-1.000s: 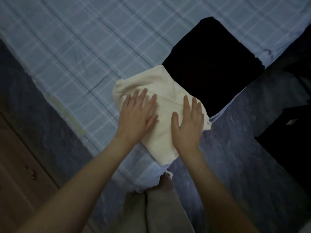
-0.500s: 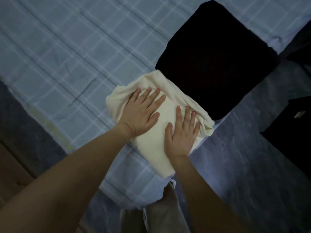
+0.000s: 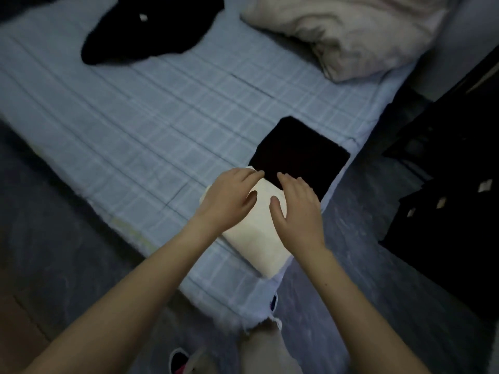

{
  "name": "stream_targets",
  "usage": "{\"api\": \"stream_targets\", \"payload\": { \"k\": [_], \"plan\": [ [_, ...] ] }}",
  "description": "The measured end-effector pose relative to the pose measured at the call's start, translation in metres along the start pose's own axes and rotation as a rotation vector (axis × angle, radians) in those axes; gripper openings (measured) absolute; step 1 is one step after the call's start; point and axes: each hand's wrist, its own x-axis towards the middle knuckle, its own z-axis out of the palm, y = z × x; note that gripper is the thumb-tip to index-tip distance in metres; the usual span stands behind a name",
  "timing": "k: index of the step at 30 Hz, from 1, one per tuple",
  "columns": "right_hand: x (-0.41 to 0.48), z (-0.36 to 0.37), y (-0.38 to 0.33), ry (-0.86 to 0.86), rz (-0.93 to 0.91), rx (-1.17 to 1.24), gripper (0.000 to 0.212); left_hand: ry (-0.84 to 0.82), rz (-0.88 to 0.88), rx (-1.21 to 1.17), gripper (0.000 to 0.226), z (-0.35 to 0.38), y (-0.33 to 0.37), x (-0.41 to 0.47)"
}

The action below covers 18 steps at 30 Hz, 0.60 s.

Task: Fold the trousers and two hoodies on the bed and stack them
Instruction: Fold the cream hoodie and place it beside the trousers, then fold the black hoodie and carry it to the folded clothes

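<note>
From the head view, the cream fold [image 3: 259, 238] lies at the near corner of the bed [image 3: 135, 117]. Its long axis runs from the edge away from the person, and its far end touches the black fold [image 3: 299, 149]. Both hands are slack and hold nothing. The left hand [image 3: 229, 198] rests on the cream; whether the right hand [image 3: 297, 209] touches it, I can't tell. To stack it well, I'd grip both long sides, keep the layers together and land it square. A black heap [image 3: 151, 36] waits unfolded.

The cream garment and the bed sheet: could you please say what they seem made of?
Cream garment: probably thick cotton or fleece, matte; its folded edge is bulky and rounded. Bed sheet: likely thin woven cloth, matte, checked, with shallow creases.
</note>
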Motion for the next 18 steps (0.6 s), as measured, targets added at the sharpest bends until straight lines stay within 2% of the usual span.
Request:
{"api": "stream_targets", "payload": {
  "k": [3,5,8,13,18],
  "plan": [
    [-0.049,-0.024,-0.05,0.083,-0.057,-0.039,0.055,0.163,0.026,-0.034,0.045,-0.061,0.021,-0.059],
    [-0.089,-0.024,-0.083,0.109,-0.101,-0.051,0.055,0.2,0.013,-0.036,0.044,-0.089,0.026,-0.109],
    [-0.15,-0.001,-0.126,0.087,-0.13,-0.037,0.056,0.166,-0.031,-0.031,0.046,-0.113,0.02,-0.191],
    [-0.211,0.045,-0.187,-0.062,-0.087,-0.036,0.063,0.063,-0.179,0.027,0.049,-0.148,-0.012,-0.307],
    [-0.207,0.069,-0.245,-0.076,-0.204,-0.016,0.057,0.182,-0.228,0.08,0.048,-0.196,-0.047,-0.346]
  ]
}}
